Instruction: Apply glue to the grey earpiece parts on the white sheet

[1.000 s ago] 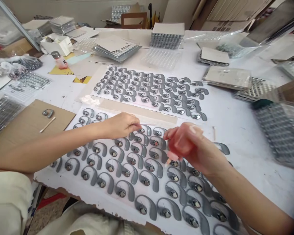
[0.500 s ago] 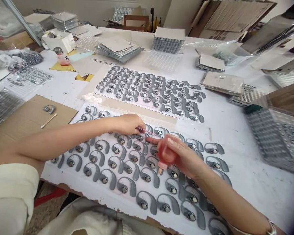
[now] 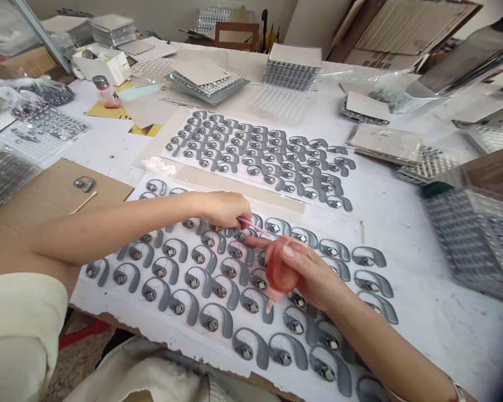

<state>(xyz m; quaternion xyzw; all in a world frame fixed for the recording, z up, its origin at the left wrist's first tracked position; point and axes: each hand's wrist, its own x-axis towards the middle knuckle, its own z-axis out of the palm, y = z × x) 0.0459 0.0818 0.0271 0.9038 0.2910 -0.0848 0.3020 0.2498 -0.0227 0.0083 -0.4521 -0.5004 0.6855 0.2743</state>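
Observation:
My right hand [image 3: 312,268] grips a small squeeze bottle [image 3: 281,268] of red liquid, tilted with its pale nozzle downward over the grey ear-hook pieces. Its index finger stretches left to one of the pieces. Close by, my left hand [image 3: 230,209] is closed round a thin pink tool [image 3: 255,225], which points right toward the bottle; its kind is not clear. Under both hands lie rows of grey ear-hook earphone parts [image 3: 220,286] with shiny round metal ends and fine wires, spread on a white sheet. The piece at my left fingertips is partly hidden.
A second group of earphone parts [image 3: 257,151] lies farther back. On the left, brown cardboard [image 3: 37,195] bears one earphone part [image 3: 84,183] and a cotton swab [image 3: 84,202]. A small bottle [image 3: 107,92] stands behind. Stacked trays [image 3: 292,67] stand at the back and more trays [image 3: 465,240] on the right.
The red bottle has shifted slightly left and down, and its nozzle tilts farther left. My left hand stays almost in place with the pink tool. The view has shifted a little.

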